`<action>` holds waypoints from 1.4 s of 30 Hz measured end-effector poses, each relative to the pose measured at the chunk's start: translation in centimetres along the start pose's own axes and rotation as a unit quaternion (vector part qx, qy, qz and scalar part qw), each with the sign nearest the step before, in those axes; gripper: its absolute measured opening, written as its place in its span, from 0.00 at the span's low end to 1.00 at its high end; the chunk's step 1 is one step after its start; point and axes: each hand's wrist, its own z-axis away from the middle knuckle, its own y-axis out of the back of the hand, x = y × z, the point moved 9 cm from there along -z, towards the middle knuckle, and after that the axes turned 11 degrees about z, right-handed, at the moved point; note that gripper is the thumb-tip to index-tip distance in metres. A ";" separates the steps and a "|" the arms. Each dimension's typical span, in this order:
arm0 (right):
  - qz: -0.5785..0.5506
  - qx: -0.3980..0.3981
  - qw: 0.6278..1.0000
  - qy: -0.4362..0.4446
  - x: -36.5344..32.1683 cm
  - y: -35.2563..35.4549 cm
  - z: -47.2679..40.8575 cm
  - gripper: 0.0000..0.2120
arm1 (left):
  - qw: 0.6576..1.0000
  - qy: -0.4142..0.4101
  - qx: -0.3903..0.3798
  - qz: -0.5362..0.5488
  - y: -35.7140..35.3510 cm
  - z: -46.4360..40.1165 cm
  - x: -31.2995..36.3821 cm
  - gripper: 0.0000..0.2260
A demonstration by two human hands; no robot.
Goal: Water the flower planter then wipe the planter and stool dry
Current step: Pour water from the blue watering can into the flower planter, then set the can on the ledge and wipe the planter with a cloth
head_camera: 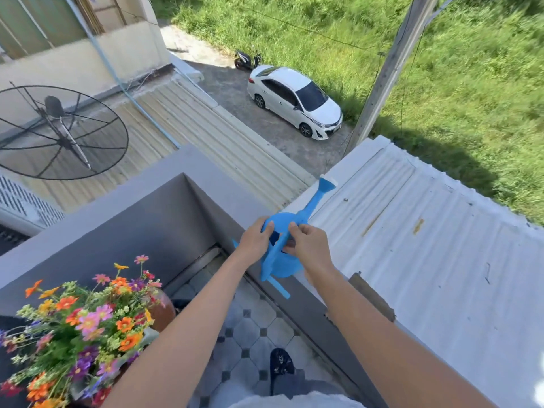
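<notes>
Nearest the camera, at the bottom edge of the head view, a pale garment shows, and just above it a dark shoe stands on the patterned tile floor of a balcony. Two bare forearms reach forward from here.

At the lower left stands the flower planter: only part of its brown rounded body shows, most of it hidden under a thick bunch of flowers in orange, pink, purple, red and yellow with green stems. What it stands on cannot be made out.

Both hands meet at a bright blue plastic watering can, which sits at the top of the grey balcony wall on the right side. The can has a round body, a flat strap handle running over its top and down its back, and a long spout slanting up and away, ending in a flared rose with a white face. The left hand lies against the can's left side with fingers curved over its top. The right hand pinches the handle near the opening with thumb and fingers.

Beyond the wall lie a white corrugated roof, a satellite dish, a white car, a motor scooter and grass.
</notes>
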 end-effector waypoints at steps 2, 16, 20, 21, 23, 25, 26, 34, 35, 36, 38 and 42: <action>0.017 -0.006 1.000 0.001 0.4 -0.4 -0.6 0.14 | 1.000 -0.004 -0.006 0.009 -0.2 -1.0 0.2 0.17; 0.124 0.050 0.991 0.011 -0.1 0.7 0.0 0.16 | 0.997 -0.054 0.019 0.045 2.2 -0.1 3.3 0.18; 0.091 0.105 0.990 0.019 0.6 3.9 0.6 0.10 | 0.981 -0.181 0.044 0.058 1.6 4.1 9.2 0.14; 0.092 0.125 0.988 0.018 1.1 5.1 0.6 0.09 | 0.975 -0.211 0.038 0.063 0.8 5.2 10.5 0.13; 0.098 0.159 0.982 0.005 2.4 7.9 0.7 0.08 | 0.963 -0.258 0.006 0.075 -1.7 6.9 12.2 0.11; 0.105 0.186 0.977 -0.016 4.6 10.7 0.9 0.08 | 0.957 -0.275 -0.044 0.084 -5.0 8.0 12.5 0.11; 0.112 0.198 0.973 -0.028 5.8 12.0 1.1 0.08 | 0.957 -0.272 -0.064 0.080 -6.8 8.1 12.0 0.11; 0.264 0.183 0.946 -0.047 15.4 18.4 0.8 0.11 | 0.981 -0.045 -0.156 -0.111 -19.5 6.3 -3.0 0.17; 0.299 0.167 0.939 -0.046 16.0 18.6 0.5 0.15 | 0.980 -0.033 -0.154 -0.123 -20.3 6.6 -4.3 0.19; 0.330 0.146 0.931 -0.050 16.7 18.7 0.0 0.19 | 0.978 -0.030 -0.153 -0.137 -21.1 6.8 -5.2 0.20; 0.380 0.092 0.917 -0.075 18.1 18.6 -0.7 0.28 | 0.975 -0.033 -0.146 -0.163 -22.2 7.1 -6.0 0.21; 0.454 0.045 0.885 -0.097 19.5 18.3 -1.5 0.34 | 0.985 0.018 -0.117 -0.125 -22.4 6.2 -6.8 0.18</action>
